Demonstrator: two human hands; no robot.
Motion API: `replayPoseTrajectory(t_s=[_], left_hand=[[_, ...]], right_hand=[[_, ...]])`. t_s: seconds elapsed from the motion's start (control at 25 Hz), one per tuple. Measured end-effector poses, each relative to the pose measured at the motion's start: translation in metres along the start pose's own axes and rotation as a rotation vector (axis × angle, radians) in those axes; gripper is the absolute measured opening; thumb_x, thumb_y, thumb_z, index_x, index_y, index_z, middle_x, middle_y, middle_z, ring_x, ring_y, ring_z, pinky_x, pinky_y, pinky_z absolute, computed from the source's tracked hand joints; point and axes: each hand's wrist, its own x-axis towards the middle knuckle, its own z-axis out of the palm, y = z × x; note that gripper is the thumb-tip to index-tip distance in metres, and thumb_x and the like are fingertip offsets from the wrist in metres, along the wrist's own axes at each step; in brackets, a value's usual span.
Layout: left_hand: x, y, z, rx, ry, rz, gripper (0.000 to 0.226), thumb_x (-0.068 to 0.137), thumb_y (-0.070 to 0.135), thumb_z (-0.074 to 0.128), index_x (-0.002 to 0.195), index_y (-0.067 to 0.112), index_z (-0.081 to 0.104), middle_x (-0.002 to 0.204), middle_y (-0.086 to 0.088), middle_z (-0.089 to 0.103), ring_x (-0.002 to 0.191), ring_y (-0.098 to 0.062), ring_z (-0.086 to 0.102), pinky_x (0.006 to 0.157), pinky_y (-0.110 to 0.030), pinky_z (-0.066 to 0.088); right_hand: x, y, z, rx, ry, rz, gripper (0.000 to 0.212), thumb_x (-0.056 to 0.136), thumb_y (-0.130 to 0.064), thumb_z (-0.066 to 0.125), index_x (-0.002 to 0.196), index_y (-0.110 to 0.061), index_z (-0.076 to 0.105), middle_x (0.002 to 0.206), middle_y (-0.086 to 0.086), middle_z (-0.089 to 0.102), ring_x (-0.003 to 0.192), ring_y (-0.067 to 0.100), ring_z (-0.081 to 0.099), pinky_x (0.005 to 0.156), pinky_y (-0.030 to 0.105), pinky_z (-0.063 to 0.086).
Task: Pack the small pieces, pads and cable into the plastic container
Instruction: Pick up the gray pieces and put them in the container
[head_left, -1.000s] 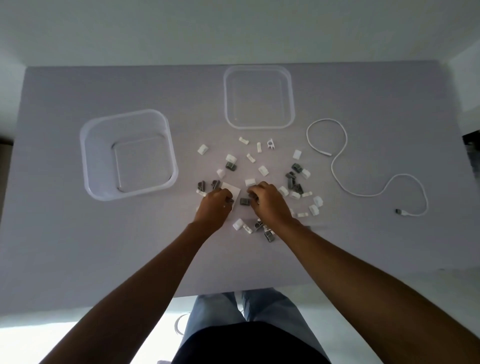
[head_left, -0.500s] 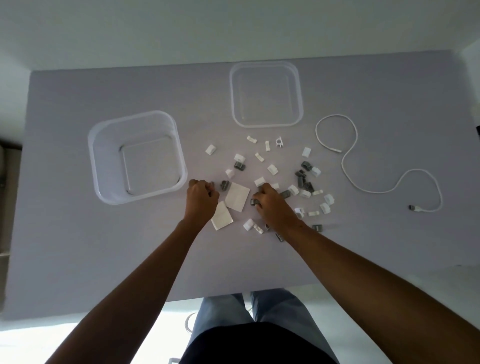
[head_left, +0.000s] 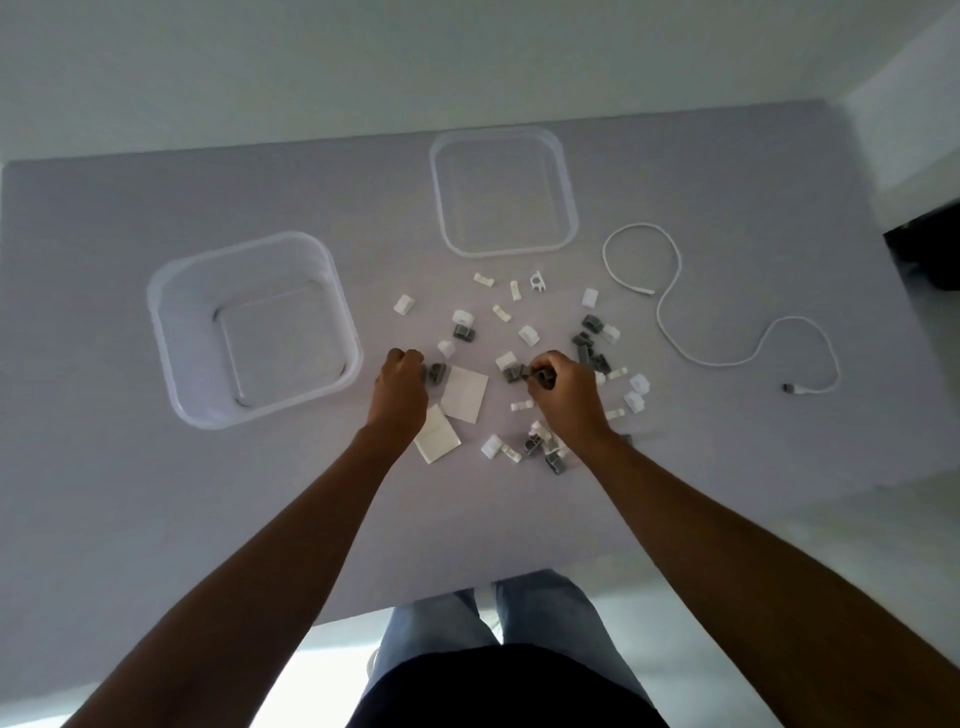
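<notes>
A deep clear plastic container (head_left: 171, 317) stands at the left of the table. Several small white and grey clips (head_left: 527, 335) lie scattered in the middle. Two white pads (head_left: 464, 393) lie between my hands. A white cable (head_left: 670, 325) curls at the right. My left hand (head_left: 400, 387) is curled beside the container's near right corner, fingertips at a grey clip (head_left: 435, 372); what it holds is hidden. My right hand (head_left: 563, 387) pinches a grey clip (head_left: 540, 375) among the pile.
A shallow clear lid or tray (head_left: 569, 208) lies at the back centre. The table's near edge runs just above my legs. A dark object (head_left: 930, 244) stands beyond the table's right edge.
My left hand slid left off the pads toward the container, uncovering them. My right hand stayed on the grey clips in the middle and now pinches one.
</notes>
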Motion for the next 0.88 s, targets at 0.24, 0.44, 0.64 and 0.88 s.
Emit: replayPoseTrajectory(t_s=[0.24,0.44,0.64,0.88], left_hand=[[0.004,-0.004,0.0,0.031,0.014,0.085,0.027,0.093,0.002,0.053,0.067,0.012,0.053,0.075,-0.009,0.058,0.068,-0.023,0.055,0.063,-0.026,0.038],[0.009,-0.009,0.005,-0.005,-0.006,0.092,0.022,0.094,0.011,0.056,0.075,0.006,0.064,0.08,-0.008,0.063,0.071,-0.023,0.059,0.069,-0.035,0.053],[0.013,-0.013,0.007,0.043,0.004,0.1,0.018,0.095,0.009,0.054,0.083,0.004,0.066,0.086,-0.013,0.059,0.072,-0.028,0.058,0.071,-0.044,0.053],[0.018,0.006,0.002,-0.204,-0.059,-0.188,0.026,0.099,0.016,0.045,0.112,0.006,0.066,0.103,-0.01,0.063,0.091,-0.025,0.058,0.082,-0.029,0.044]], right_hand=[[0.005,0.006,0.0,-0.09,-0.074,-0.113,0.009,0.086,-0.003,0.068,0.094,-0.005,0.067,0.089,0.011,0.071,0.08,0.017,0.065,0.073,0.024,0.053],[0.02,0.015,0.011,-0.189,-0.202,-0.182,0.012,0.084,-0.002,0.066,0.096,-0.004,0.067,0.095,0.014,0.069,0.088,0.028,0.065,0.08,0.039,0.055],[0.024,0.023,0.022,-0.264,-0.255,-0.214,0.016,0.089,-0.008,0.062,0.104,-0.004,0.065,0.097,0.016,0.068,0.087,0.03,0.065,0.08,0.042,0.056],[0.021,0.019,0.018,0.067,-0.14,-0.073,0.008,0.082,-0.004,0.066,0.089,-0.007,0.064,0.079,0.008,0.066,0.071,0.019,0.063,0.067,0.023,0.053]])
